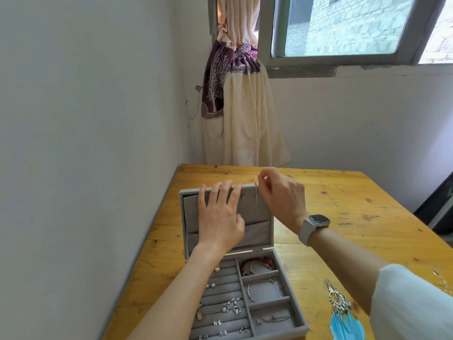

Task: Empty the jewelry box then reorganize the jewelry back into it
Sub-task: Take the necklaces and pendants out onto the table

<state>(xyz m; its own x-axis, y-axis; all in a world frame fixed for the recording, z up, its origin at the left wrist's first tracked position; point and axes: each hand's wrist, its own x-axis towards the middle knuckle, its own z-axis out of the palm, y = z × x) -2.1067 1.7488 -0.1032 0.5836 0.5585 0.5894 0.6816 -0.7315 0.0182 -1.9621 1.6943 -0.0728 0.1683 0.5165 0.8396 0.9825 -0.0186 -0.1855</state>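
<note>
A grey velvet jewelry box [301,326] stands open on the wooden table, its lid [263,207] upright. My left hand [220,217] lies flat against the lid's inner panel, fingertips at its top edge. My right hand [282,192] pinches the top of a thin silver chain [256,204] that hangs down in front of the lid near its top right corner. Rings and earrings [230,309] sit in the left ring rolls. A red bead bracelet [257,263], a silver bangle [259,289] and a small chain [274,317] fill the right compartments.
A feather earring with blue plumes [343,315] lies on the table [355,192] to the right of the box. A white wall runs close along the table's left edge. A curtain [242,106] and a window are behind the table.
</note>
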